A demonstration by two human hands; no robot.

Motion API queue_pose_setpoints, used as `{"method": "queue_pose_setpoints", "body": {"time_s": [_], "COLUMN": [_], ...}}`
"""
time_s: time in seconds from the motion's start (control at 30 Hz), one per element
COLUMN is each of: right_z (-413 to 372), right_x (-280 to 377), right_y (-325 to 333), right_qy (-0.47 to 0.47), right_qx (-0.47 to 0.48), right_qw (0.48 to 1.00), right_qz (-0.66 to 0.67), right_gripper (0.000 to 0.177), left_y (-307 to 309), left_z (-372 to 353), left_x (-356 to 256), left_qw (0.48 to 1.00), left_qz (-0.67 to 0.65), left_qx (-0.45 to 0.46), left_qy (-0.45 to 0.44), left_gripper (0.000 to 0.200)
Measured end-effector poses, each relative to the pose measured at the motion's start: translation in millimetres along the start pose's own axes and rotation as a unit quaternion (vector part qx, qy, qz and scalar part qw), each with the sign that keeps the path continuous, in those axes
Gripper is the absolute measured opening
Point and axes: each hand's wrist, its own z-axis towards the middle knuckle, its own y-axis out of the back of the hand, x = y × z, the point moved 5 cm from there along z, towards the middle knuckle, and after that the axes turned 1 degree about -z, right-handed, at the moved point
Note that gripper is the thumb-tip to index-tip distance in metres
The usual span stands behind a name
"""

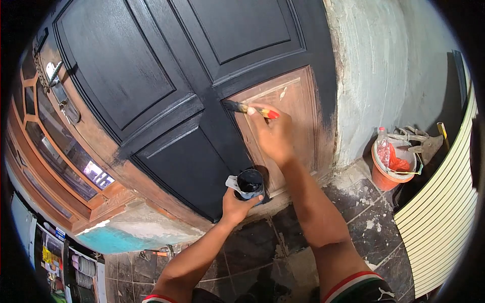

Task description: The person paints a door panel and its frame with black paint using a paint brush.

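Note:
My right hand [274, 132] is closed around a paintbrush [262, 111] with a red and yellow handle. Its dark bristles touch the upper left edge of a bare brown panel [290, 113] on the door. My left hand [238, 206] grips a small can [251, 183] of black paint, held low in front of the door, with a pale flap or label at its left rim. Black paint covers most of the door [177, 65], including the two upper panels and the lower left one. Bare wood shows at the lower right panel and along the left edge.
An orange bucket [385, 177] with a plastic bottle and red plastic stands at the right by the grey wall [371, 76]. Ribbed cream sheeting [439, 227] leans at the far right. Tools [160, 253] lie on the dark tiles at lower left, near a shelf [67, 262].

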Motion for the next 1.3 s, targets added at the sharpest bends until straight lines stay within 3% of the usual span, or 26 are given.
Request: {"method": "queue_pose_setpoints", "body": {"time_s": [0.13, 0.23, 0.63, 0.83, 0.93, 1.03, 1.13, 1.23, 1.3], "right_z": [10, 3, -3, -12, -12, -14, -14, -15, -16], "right_x": [10, 15, 17, 15, 9, 15, 7, 13, 2], "right_y": [1, -1, -1, -2, -7, -5, -11, -5, -6], "right_qy": [0.003, 0.067, 0.072, 0.167, 0.133, 0.174, 0.112, 0.156, 0.093], "right_qx": [0.012, -0.012, -0.005, -0.03, 0.001, -0.048, -0.013, -0.065, -0.027], "right_qw": [1.0, 0.998, 0.997, 0.986, 0.99, 0.984, 0.994, 0.985, 0.995], "right_qz": [0.0, -0.01, 0.006, 0.002, -0.042, 0.002, -0.009, 0.018, 0.03], "right_gripper": [0.021, 0.021, 0.019, 0.017, 0.021, 0.021, 0.019, 0.019, 0.019], "left_y": [-2, -1, -3, 0, -3, -4, -4, -5, -4], "left_z": [2, 1, 1, -2, 0, -1, 1, 1, -1], "left_x": [7, 7, 5, -7, -1, 1, 6, 10, 7], "left_qw": [1.0, 1.0, 1.0, 1.0, 1.0, 1.0, 1.0, 1.0, 1.0], "left_qz": [-0.018, -0.002, -0.01, -0.009, -0.018, -0.002, -0.017, -0.016, -0.012], "left_qx": [0.005, 0.002, 0.007, 0.005, 0.008, 0.009, 0.01, 0.013, 0.009], "left_qy": [0.006, 0.001, -0.001, -0.007, -0.009, -0.001, -0.003, 0.003, -0.004], "left_gripper": [0.076, 0.076, 0.08, 0.078, 0.077, 0.076, 0.077, 0.077, 0.077]}}
